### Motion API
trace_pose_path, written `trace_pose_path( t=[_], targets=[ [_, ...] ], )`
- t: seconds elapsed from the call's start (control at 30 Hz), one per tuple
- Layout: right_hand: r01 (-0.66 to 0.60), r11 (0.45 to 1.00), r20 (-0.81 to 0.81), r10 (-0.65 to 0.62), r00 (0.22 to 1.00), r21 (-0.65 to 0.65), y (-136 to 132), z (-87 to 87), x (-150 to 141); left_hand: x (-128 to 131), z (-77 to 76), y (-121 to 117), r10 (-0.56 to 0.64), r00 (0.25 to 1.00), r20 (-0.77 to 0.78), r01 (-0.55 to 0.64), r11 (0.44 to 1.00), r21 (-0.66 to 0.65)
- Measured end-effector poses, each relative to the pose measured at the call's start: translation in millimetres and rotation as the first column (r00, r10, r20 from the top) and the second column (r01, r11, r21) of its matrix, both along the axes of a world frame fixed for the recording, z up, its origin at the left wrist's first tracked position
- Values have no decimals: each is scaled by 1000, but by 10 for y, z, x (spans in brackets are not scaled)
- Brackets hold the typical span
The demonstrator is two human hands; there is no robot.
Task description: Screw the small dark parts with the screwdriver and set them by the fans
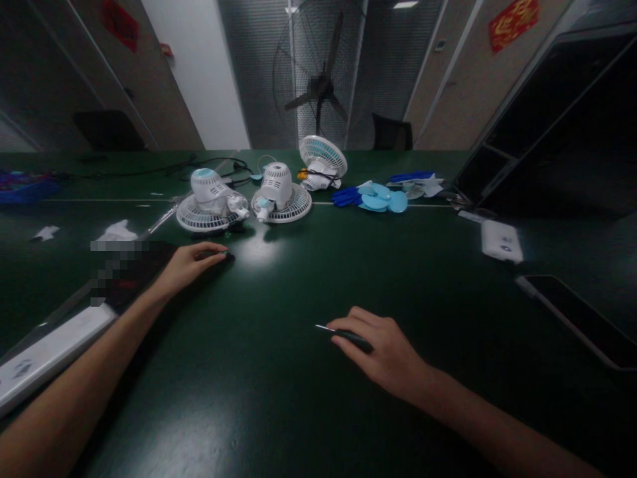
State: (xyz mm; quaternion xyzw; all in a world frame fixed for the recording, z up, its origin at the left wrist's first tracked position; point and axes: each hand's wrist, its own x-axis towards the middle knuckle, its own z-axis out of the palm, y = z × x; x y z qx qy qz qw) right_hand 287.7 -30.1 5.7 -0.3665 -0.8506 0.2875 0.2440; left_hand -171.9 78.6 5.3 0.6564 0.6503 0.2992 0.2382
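Note:
My right hand (385, 345) is closed around the dark handle of a small screwdriver (352, 338), above the near middle of the table. Its thin metal shaft points left. On the left, my left hand (192, 265) pinches a small dark piece (229, 255) at its fingertips, low over the tabletop; its kind is too small to make out. Just beyond that hand, a white fan head (212, 202) lies grille down. Beside it rests a second fan head (279, 192), also face down. Farther back, a third fan head (323, 162) leans with its grille tilted up.
Light-blue fan blades (381, 198) and blue gloves (347, 196) lie right of the fans. A white box (501, 241) and a dark tablet-like device (580, 318) sit at right. At left are a long white box (54, 352) and crumpled white scraps (118, 231).

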Motion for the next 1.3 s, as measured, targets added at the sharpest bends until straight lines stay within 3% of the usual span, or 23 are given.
trace_pose_path(
  t=[0.57,0.97,1.17,1.3],
  targets=[
    [-9,1000,13,9,1000,-16,9,4,2,-67,-60,36,-52,998,-24,51,998,-24],
    [-12,1000,9,12,1000,-27,14,8,4,-50,-70,100,-2,991,134,21,990,-142],
    [-9,999,13,10,1000,-31,39,-3,3,30,-164,67,-17,994,112,12,999,40],
    [-9,1000,0,9,1000,-24,28,1,2,153,-134,-14,-57,994,-89,69,989,130]
  ],
)
